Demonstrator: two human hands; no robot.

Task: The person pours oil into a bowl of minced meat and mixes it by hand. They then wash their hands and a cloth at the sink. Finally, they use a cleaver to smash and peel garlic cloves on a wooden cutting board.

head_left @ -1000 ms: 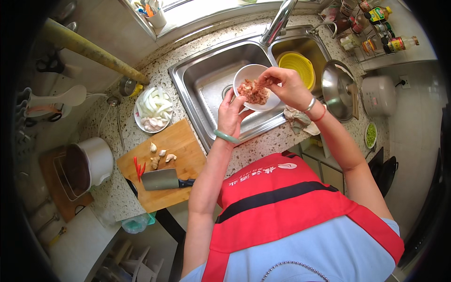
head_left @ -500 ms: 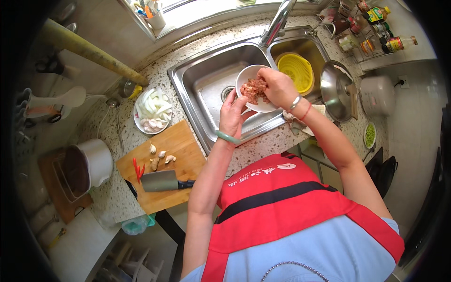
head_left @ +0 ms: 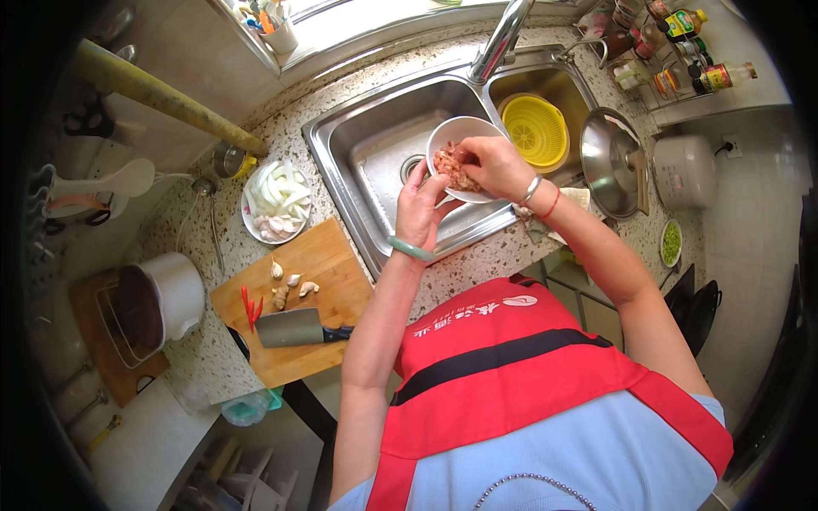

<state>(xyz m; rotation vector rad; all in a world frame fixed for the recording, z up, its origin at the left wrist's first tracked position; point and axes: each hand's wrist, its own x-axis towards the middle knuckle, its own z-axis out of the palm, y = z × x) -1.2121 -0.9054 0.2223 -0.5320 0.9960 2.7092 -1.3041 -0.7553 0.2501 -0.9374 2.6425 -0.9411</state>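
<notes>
My left hand [head_left: 417,211] grips the near-left rim of a white bowl [head_left: 460,128], held over the sink's larger basin. Reddish minced meat [head_left: 449,165] lies in the bowl. Reaching in from the right, my right hand [head_left: 501,167] has its fingers curled into the meat; the fingertips are partly hidden. Below the bowl, the steel sink [head_left: 375,140] shows its drain. A yellow colander [head_left: 535,128] stands in the smaller basin, beyond my right hand.
Left of the sink are a plate of sliced white vegetable [head_left: 279,192] and a cutting board [head_left: 336,260] with a cleaver [head_left: 290,329], garlic, ginger and red chillies. A steel wok or lid [head_left: 607,166], a dish of chopped greens [head_left: 671,244] and bottles [head_left: 720,78] are at right. The faucet [head_left: 501,41] rises behind.
My right hand has shifted slightly down and its fingers have turned further into the minced meat. My left hand and the bowl stay almost in place.
</notes>
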